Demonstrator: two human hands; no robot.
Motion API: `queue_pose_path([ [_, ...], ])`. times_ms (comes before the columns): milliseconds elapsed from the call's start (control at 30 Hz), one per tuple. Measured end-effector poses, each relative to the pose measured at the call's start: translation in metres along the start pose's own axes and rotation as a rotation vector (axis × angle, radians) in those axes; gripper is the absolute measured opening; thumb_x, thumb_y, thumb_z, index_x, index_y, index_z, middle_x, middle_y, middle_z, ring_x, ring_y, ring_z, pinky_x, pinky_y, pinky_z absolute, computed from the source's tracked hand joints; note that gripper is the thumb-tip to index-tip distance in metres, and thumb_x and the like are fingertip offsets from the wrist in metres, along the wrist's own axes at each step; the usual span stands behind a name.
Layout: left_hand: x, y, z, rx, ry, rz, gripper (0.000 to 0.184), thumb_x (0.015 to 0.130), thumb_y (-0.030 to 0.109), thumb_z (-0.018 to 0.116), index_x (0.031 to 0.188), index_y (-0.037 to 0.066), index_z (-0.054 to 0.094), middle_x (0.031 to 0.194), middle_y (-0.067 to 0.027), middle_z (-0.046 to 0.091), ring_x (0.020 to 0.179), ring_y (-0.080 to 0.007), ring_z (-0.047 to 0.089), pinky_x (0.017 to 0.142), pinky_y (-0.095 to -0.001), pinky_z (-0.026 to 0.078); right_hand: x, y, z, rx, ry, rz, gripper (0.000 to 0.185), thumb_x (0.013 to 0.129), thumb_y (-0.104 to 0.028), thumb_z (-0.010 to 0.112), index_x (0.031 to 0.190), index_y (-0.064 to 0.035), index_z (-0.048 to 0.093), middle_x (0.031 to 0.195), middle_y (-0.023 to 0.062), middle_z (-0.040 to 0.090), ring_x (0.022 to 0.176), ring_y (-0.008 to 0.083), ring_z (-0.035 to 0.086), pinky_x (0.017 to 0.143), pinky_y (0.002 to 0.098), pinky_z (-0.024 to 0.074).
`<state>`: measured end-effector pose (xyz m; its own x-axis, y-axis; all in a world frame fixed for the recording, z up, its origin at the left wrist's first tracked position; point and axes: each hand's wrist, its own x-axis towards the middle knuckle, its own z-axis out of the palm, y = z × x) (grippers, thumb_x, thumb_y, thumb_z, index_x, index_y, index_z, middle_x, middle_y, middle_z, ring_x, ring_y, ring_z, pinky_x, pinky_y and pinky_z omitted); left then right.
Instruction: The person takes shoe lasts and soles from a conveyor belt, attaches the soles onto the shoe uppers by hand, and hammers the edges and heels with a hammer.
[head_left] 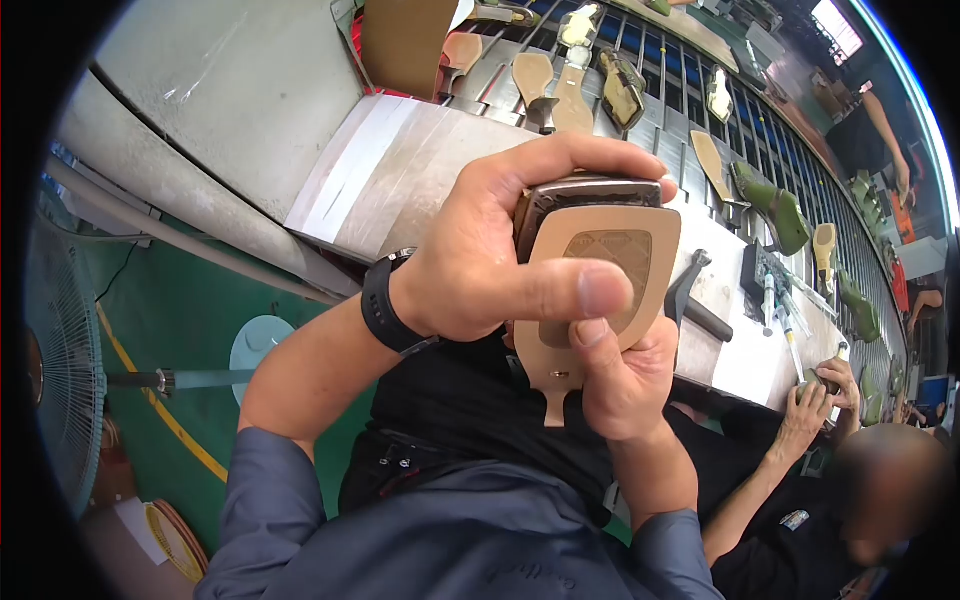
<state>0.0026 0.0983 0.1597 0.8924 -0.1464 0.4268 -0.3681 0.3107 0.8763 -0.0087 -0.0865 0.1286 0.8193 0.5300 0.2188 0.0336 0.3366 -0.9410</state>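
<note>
A tan shoe sole (655, 240) with a textured darker centre panel lies against a dark shoe upper (590, 192), whose edge shows behind the sole's far end. My left hand (500, 240), with a black watch on the wrist, wraps round the far end, its thumb pressed on the sole's face. From the near right side my right hand (630, 385) grips the same piece, thumb on the sole just below the left thumb. The sole's narrow end points down towards my body. My right fingers are mostly hidden behind it.
Beyond the worktable (400, 180), a rack (645, 140) holds tan soles and green shoe forms. A black-handled hammer (697, 305) and several syringe-like tubes (785, 295) lie on the right. A co-worker's hands (815, 405) are further right. A fan (75, 360) stands at left.
</note>
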Motion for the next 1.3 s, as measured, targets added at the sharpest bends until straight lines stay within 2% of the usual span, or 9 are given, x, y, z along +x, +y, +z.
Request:
queue_pose_path([
  [33, -0.001, 0.000, 0.001, -0.046, 0.015, -0.011, 0.097, 0.078, 0.053, 0.090, 0.144, -0.005, 0.050, 0.140, -0.0240, 0.063, 0.134, -0.0327, 0.061, 0.114, -0.0479, 0.049, 0.001, -0.002, 0.002, -0.029, 0.010, -0.021, 0.019, 0.105, -0.012, 0.065, 0.108, 0.0037, 0.076, 0.096, 0.0083, 0.076, 0.084, 0.0113, 0.068, 0.072, 0.0272, 0.0548],
  [100, -0.001, -0.001, 0.000, -0.062, 0.008, -0.009, 0.094, 0.078, 0.050, 0.090, 0.144, -0.005, 0.050, 0.139, -0.0238, 0.064, 0.134, -0.0326, 0.061, 0.115, -0.0480, 0.049, 0.003, -0.002, 0.003, -0.081, 0.019, -0.056, 0.018, 0.104, -0.011, 0.066, 0.106, 0.0035, 0.076, 0.094, 0.0080, 0.076, 0.083, 0.0108, 0.068, 0.071, 0.0269, 0.0545],
  [667, -0.003, -0.001, -0.001, -0.030, -0.044, -0.006, 0.079, 0.083, 0.034, 0.081, 0.143, -0.007, 0.051, 0.139, -0.0265, 0.063, 0.134, -0.0337, 0.061, 0.117, -0.0487, 0.047, 0.003, 0.000, 0.000, -0.071, -0.002, -0.103, 0.018, 0.104, -0.011, 0.068, 0.109, 0.0039, 0.077, 0.094, 0.0080, 0.078, 0.081, 0.0103, 0.068, 0.070, 0.0263, 0.0539],
  [867, -0.002, 0.018, 0.011, -0.214, 0.122, -0.221, 0.070, 0.090, 0.027, 0.075, 0.145, -0.007, 0.050, 0.141, -0.0266, 0.062, 0.134, -0.0326, 0.061, 0.117, -0.0467, 0.045, -0.002, -0.006, -0.003, -0.037, 0.015, 0.057, 0.017, 0.104, -0.011, 0.066, 0.105, 0.0035, 0.075, 0.089, 0.0065, 0.074, 0.078, 0.0093, 0.066, 0.065, 0.0259, 0.0528],
  [967, 0.000, 0.011, 0.013, -0.147, 0.082, -0.132, 0.071, 0.089, 0.021, 0.075, 0.149, -0.006, 0.047, 0.146, -0.0259, 0.059, 0.135, -0.0314, 0.060, 0.117, -0.0453, 0.045, 0.000, -0.004, -0.011, 0.073, 0.026, 0.137, 0.017, 0.103, -0.012, 0.067, 0.104, 0.0030, 0.074, 0.088, 0.0061, 0.073, 0.077, 0.0097, 0.066, 0.065, 0.0265, 0.0534],
  [1000, 0.001, 0.003, 0.009, -0.105, 0.013, -0.027, 0.073, 0.088, 0.019, 0.075, 0.151, -0.005, 0.045, 0.148, -0.0255, 0.058, 0.136, -0.0309, 0.059, 0.116, -0.0447, 0.046, 0.005, -0.003, -0.017, -0.010, -0.001, 0.119, 0.044, 0.103, -0.033, 0.067, 0.116, 0.0089, 0.066, 0.096, 0.0189, 0.075, 0.078, 0.0264, 0.076, 0.069, 0.0367, 0.0631],
  [1100, 0.005, -0.004, 0.008, -0.090, -0.026, -0.030, 0.076, 0.086, 0.015, 0.076, 0.152, -0.004, 0.044, 0.153, -0.0217, 0.054, 0.136, -0.0273, 0.057, 0.115, -0.0421, 0.046, 0.012, -0.007, -0.027, 0.092, -0.010, 0.137, 0.053, 0.101, -0.038, 0.070, 0.118, 0.0107, 0.063, 0.095, 0.0227, 0.074, 0.074, 0.0329, 0.077, 0.064, 0.0426, 0.0665],
  [1200, 0.008, -0.005, 0.013, -0.110, -0.017, -0.066, 0.070, 0.089, 0.015, 0.075, 0.150, -0.003, 0.046, 0.139, -0.0158, 0.059, 0.122, -0.0208, 0.062, 0.104, -0.0373, 0.050, 0.012, -0.005, -0.037, 0.128, -0.010, 0.141, 0.053, 0.101, -0.038, 0.071, 0.121, 0.0102, 0.061, 0.095, 0.0229, 0.074, 0.075, 0.0339, 0.077, 0.065, 0.0433, 0.0673],
  [1300, 0.009, -0.010, 0.016, -0.171, -0.026, -0.045, 0.058, 0.097, 0.018, 0.071, 0.147, -0.001, 0.049, 0.112, -0.0102, 0.071, 0.098, -0.0123, 0.069, 0.082, -0.0290, 0.059, 0.011, -0.007, -0.036, 0.116, 0.016, 0.161, 0.055, 0.101, -0.039, 0.070, 0.125, 0.0099, 0.059, 0.095, 0.0235, 0.074, 0.075, 0.0336, 0.077, 0.065, 0.0437, 0.0674],
])
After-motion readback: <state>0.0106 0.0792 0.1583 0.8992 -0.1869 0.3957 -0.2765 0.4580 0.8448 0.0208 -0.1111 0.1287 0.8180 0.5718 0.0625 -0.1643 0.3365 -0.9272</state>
